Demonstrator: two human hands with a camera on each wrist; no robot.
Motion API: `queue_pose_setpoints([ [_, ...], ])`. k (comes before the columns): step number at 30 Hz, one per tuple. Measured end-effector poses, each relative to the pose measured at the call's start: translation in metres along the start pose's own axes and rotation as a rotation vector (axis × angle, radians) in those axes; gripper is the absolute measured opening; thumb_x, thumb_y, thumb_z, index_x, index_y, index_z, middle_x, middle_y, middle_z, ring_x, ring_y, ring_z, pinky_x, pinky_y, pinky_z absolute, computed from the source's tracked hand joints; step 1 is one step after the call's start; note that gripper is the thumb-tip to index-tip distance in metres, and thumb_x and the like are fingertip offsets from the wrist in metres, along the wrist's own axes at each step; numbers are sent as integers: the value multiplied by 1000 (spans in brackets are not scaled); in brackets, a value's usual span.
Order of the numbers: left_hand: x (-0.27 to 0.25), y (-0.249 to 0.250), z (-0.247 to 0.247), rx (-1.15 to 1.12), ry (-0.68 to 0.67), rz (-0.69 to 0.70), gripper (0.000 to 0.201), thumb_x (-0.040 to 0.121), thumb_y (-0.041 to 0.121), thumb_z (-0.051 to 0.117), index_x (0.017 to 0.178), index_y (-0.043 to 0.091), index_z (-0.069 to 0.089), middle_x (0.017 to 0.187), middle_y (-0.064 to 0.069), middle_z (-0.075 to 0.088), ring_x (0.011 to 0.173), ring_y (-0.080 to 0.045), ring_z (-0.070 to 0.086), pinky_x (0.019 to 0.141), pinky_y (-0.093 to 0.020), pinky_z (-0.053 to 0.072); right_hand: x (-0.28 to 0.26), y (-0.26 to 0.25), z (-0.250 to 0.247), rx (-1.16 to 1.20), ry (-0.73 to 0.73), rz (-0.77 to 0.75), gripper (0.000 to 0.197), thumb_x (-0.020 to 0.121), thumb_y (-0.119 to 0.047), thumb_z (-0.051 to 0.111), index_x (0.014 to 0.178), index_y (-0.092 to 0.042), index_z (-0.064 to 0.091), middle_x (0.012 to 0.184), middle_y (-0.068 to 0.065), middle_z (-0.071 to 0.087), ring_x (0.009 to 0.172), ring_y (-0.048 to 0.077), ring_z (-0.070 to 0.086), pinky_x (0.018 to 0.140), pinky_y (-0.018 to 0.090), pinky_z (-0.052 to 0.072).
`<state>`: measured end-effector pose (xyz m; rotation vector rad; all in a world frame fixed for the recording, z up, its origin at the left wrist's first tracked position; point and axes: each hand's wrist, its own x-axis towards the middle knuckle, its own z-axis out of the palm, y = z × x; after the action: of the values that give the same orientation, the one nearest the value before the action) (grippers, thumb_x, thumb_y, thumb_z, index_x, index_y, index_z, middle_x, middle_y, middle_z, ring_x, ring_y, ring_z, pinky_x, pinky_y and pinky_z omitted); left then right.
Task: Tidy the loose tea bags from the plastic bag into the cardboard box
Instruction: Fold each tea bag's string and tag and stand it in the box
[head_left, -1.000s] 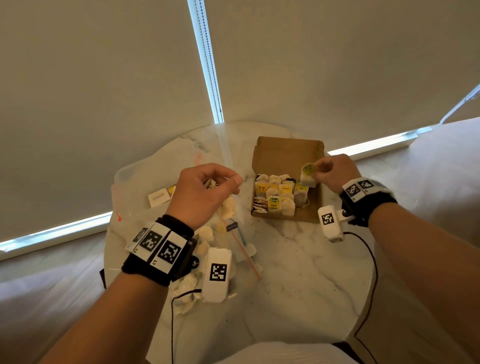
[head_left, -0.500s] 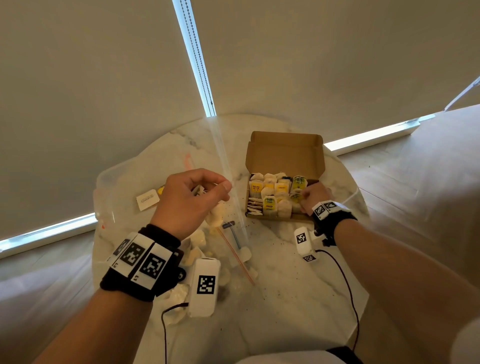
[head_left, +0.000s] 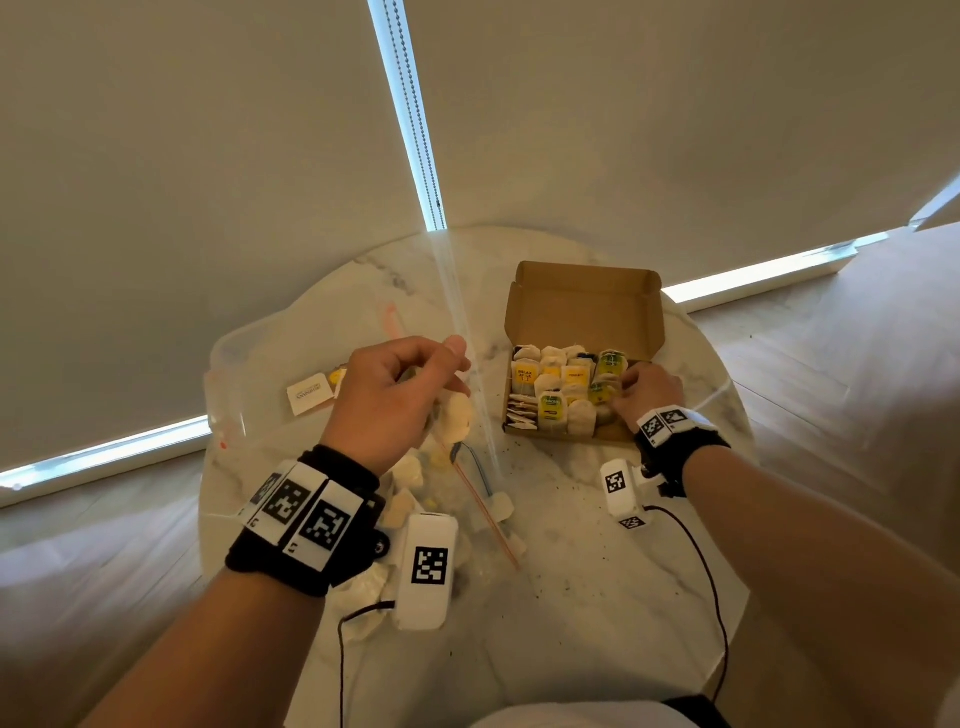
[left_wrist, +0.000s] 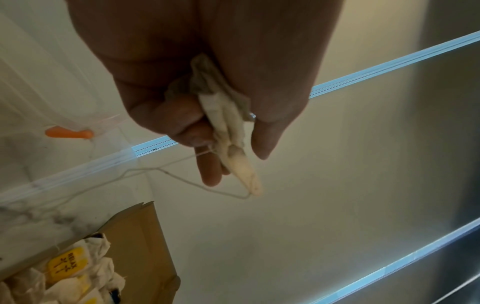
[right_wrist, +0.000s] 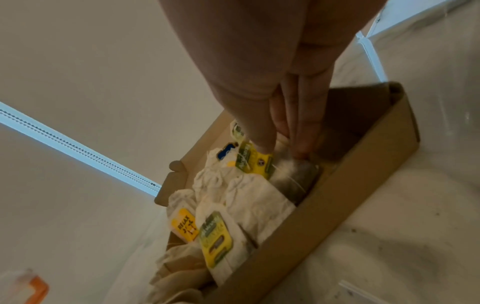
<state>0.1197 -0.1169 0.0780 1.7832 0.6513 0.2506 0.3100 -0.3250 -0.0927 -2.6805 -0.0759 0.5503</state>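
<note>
Right hand (head_left: 647, 392) tucks a tea bag (right_wrist: 293, 174) into the cardboard box (head_left: 582, 306)'s right edge, filling the row; left hand (head_left: 395, 400) pinches the next tea bag (left_wrist: 231, 131), ready.

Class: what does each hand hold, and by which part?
Left hand grips a crumpled cream tea bag by its upper part. Right hand's grip cannot be told.

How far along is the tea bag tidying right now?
Done: the cardboard box already holds rows of tea bags across most of its floor. In hand: the right hand tucks a tea bag into the box's right end; the left hand holds a bunch of bags above the plastic bag. Left: many loose bags lie under the left wrist.
</note>
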Motion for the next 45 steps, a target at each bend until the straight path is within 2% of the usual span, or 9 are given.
queue_pose_setpoints([
  [3, -3, -1, -1, -32, -10, -72, 42, 100, 43, 50, 79, 17, 76, 76, -6, 74, 58, -6, 60, 58, -23, 47, -9, -7, -12, -10, 41, -63, 26, 87, -29, 70, 105, -12, 68, 104, 10, 70, 83, 21, 58, 73, 26, 39],
  [6, -4, -4, -1, -106, -55, -179, 56, 98, 57, 41, 81, 17, 77, 83, -16, 73, 69, -20, 65, 70, -39, 52, -36, -34, -32, 143, 149, -319, 25, 90, -28, 68, 109, -13, 67, 104, 4, 69, 92, 21, 63, 81, 29, 48],
  [11, -12, 0, -1, -362, -124, -395, 65, 98, 61, 37, 100, 7, 72, 69, -5, 61, 57, -16, 56, 54, -27, 44, -118, -100, -73, 401, 5, -801, 13, 90, -36, 63, 90, -25, 70, 79, -14, 68, 72, 3, 63, 64, 14, 50],
  [14, -18, 0, -2, -489, -134, -417, 52, 100, 53, 42, 104, 7, 67, 65, -4, 57, 52, -15, 50, 55, -29, 41, -148, -114, -76, 451, -193, -762, 33, 85, -46, 66, 94, -15, 74, 76, -5, 72, 67, 7, 67, 62, 20, 55],
  [19, -29, 0, -5, -602, -141, -411, 17, 94, 10, 55, 109, 9, 64, 87, -9, 60, 69, -17, 59, 59, -29, 51, -159, -116, -73, 576, -317, -626, 14, 88, -15, 71, 96, -2, 72, 74, 13, 73, 64, 28, 70, 64, 46, 60],
  [24, -39, -9, -8, -645, -188, -317, 34, 90, -13, 54, 117, 8, 60, 88, -10, 66, 71, -19, 67, 67, -30, 58, -163, -117, -77, 706, -276, -594, 10, 89, -9, 69, 96, -2, 70, 81, 12, 74, 69, 26, 72, 64, 33, 61],
  [32, -47, -19, -12, -671, -180, -295, 28, 92, -11, 55, 115, 5, 60, 96, -14, 69, 74, -20, 67, 71, -32, 61, -160, -110, -91, 882, -133, -597, 5, 89, -12, 69, 92, -13, 73, 73, 7, 72, 62, 16, 64, 61, 24, 55],
  [37, -47, -19, -17, -536, -153, -293, 20, 91, -4, 60, 102, 11, 67, 90, -9, 68, 68, -18, 62, 61, -30, 55, -159, -111, -99, 870, -104, -628, 5, 90, -14, 68, 88, -15, 72, 82, 5, 74, 73, 19, 70, 70, 26, 58],
  [45, -38, -2, -26, -179, 16, 14, 5, 86, 15, 74, 82, 15, 72, 65, -1, 65, 49, -20, 43, 45, -25, 38, -157, -116, -104, 440, -160, -807, 9, 89, -18, 69, 88, -11, 74, 77, -1, 73, 67, 13, 69, 68, 33, 59],
])
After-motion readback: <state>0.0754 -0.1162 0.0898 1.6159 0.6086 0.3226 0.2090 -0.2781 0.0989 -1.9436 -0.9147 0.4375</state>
